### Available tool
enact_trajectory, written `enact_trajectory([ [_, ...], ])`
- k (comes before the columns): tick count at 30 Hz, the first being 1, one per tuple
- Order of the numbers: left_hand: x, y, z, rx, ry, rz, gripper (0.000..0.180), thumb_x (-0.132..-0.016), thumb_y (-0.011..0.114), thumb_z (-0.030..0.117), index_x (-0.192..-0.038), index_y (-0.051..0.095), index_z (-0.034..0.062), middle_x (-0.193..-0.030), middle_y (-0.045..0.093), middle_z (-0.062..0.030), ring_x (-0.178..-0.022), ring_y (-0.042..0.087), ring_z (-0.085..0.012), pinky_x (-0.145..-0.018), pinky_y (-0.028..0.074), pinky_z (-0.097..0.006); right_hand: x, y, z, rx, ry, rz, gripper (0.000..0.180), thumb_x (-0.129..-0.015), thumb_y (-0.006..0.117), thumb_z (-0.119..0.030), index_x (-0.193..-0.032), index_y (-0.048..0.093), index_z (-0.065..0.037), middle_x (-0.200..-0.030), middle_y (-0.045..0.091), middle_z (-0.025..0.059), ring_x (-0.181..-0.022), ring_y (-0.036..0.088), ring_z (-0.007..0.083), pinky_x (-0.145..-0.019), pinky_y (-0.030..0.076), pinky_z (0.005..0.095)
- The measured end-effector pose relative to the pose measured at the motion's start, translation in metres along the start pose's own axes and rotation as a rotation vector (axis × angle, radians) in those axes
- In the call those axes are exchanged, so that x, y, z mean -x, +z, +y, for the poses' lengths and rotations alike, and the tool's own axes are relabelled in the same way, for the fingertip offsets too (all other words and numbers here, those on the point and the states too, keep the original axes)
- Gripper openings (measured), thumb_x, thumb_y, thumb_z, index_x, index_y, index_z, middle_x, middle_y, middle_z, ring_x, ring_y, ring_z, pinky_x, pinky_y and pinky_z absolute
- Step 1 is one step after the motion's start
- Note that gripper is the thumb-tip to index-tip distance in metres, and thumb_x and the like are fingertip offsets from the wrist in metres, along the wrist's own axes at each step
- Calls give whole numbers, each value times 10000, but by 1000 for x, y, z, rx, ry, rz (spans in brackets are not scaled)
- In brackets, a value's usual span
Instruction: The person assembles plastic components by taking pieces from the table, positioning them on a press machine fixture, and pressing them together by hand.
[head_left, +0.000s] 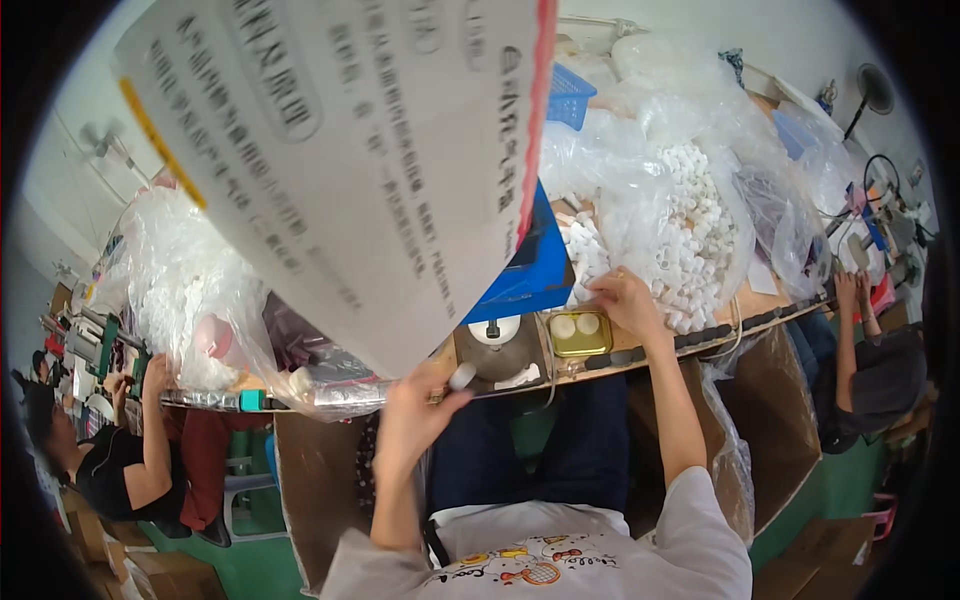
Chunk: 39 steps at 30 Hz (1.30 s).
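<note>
My left hand [415, 408] is closed at the table's front edge, with a small white cap [462, 377] pinched between thumb and fingers. My right hand [628, 300] reaches over the table; its fingers are drawn together beside a heap of small white plastic parts [583, 248]. Whether a part is between those fingertips, I cannot tell. Just left of the right wrist lies a shallow yellowish tin [583, 347] with two round whitish pads. Between my hands is a white round-topped device [490, 330] with a dark slot, set at a grey-brown recess [510, 365].
A large printed white sheet [380, 180] blocks much of the upper view, partly over a blue bin [545, 275]. Clear plastic bags hold white parts [690, 240] at right and more [190, 300] at left. Co-workers sit at the left [125, 460] and right [880, 375]. Cardboard [325, 500] stands below the table.
</note>
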<state>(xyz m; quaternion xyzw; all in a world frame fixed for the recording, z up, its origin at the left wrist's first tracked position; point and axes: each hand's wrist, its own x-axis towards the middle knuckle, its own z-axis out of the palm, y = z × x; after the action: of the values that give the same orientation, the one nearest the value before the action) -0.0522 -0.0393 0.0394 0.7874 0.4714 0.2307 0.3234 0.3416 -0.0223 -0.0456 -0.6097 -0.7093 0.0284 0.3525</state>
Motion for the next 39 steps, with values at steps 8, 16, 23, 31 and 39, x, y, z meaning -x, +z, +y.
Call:
enact_trajectory([
  [8, -13, -42, -73, -99, -17, 479, 335, -776, 706, -16, -1107, 663, -2, -1034, 704, -172, -974, 675, -368, -848, 520, -431, -11, -5, -112, -309, -19, -98, 172, -840, 692, -92, -991, 730, -21, -853, 708, 130, -780, 682, 269, -710, 534, 370],
  [16, -57, 3, -119, -221, 162, 517, 348, -764, 797, 64, -1059, 644, -36, -949, 729, -162, -851, 723, -271, -735, 533, -365, -23, 55, -165, -197, -211, -154, 220, -901, 691, -246, -908, 695, -26, -750, 667, 153, -724, 658, 377, -650, 512, 467],
  [23, -46, -23, -51, 351, 80, 506, 210, -868, 758, 34, -1040, 675, -54, -889, 711, -49, -793, 635, -80, -684, 477, -227, -10, 80, -169, -110, -200, -22, 205, -886, 704, -188, -845, 646, 4, -693, 643, 170, -704, 671, 345, -640, 531, 449],
  [31, -62, 32, -26, 453, 162, 176, 199, -814, 781, -11, -1002, 716, -26, -938, 739, -86, -786, 679, -120, -677, 521, -275, 25, 8, -83, -97, 470, 274, 223, -882, 717, -162, -1066, 706, -37, -941, 730, 142, -853, 702, 286, -756, 533, 378],
  [39, -47, 58, -6, 18, 433, 400, 305, -714, 852, 72, -981, 724, 0, -931, 714, -134, -948, 648, -345, -807, 519, -413, 63, -40, -9, 153, 382, 163, 101, -818, 663, -14, -903, 662, 40, -826, 633, 234, -822, 639, 436, -740, 491, 486],
])
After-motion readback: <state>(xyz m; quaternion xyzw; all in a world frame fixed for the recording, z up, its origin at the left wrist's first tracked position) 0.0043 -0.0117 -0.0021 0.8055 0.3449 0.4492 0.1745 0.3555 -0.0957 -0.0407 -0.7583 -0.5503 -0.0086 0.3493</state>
